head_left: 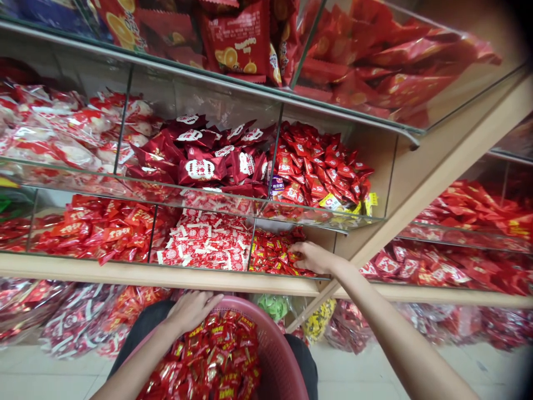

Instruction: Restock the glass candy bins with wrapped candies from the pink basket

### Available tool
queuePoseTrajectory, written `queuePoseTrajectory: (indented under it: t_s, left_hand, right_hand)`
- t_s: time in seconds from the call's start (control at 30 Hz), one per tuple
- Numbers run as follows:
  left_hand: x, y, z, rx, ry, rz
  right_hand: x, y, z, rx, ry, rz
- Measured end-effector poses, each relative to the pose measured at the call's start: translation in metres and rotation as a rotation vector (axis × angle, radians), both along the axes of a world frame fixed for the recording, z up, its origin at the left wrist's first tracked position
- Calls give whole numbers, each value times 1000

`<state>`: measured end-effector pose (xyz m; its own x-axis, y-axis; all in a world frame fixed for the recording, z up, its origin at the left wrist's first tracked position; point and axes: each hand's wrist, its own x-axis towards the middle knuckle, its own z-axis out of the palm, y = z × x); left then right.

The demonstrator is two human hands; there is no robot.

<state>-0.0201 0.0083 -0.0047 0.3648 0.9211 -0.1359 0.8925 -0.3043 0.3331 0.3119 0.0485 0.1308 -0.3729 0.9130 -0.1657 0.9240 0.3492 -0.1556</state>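
Small candies [281,249], glossy red/yellow wrappers, piled in bottom-shelf glass compartment. Right hand [313,258] on them, fingers curled; can't tell if it grips any. Left hand [192,310] half-open, palm down at rim of round pink plastic basket [283,355], which holds similar shiny red-and-gold candies [216,355].

"What sort of place are we seeing?"

"A shop, by its look. Beyond and above the pink basket [287,353], wooden shelving [437,166] is displaying tiers of wrapped sweets [200,166]."

"How are they being arranged?"

"Glass dividers [152,233] are separating them into compartments, mostly by wrapper. To the left and right of the basket, clear bags of sweets [69,325] are lying low, over a pale tiled floor [58,380]."
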Motion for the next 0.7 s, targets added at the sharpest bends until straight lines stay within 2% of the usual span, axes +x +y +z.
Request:
queuePoseTrajectory:
  t_s: [0.1,0.43,0.7]
  left_hand:
    - [0,1,0,-14,2,8]
    - [2,-2,3,-12,-6,17]
    - [3,-2,6,-18,-6,21]
  right_hand:
    - [0,1,1,-70,30,-29]
    - [0,8,1,-121,105,-68]
    - [-5,9,5,-196,75,-95]
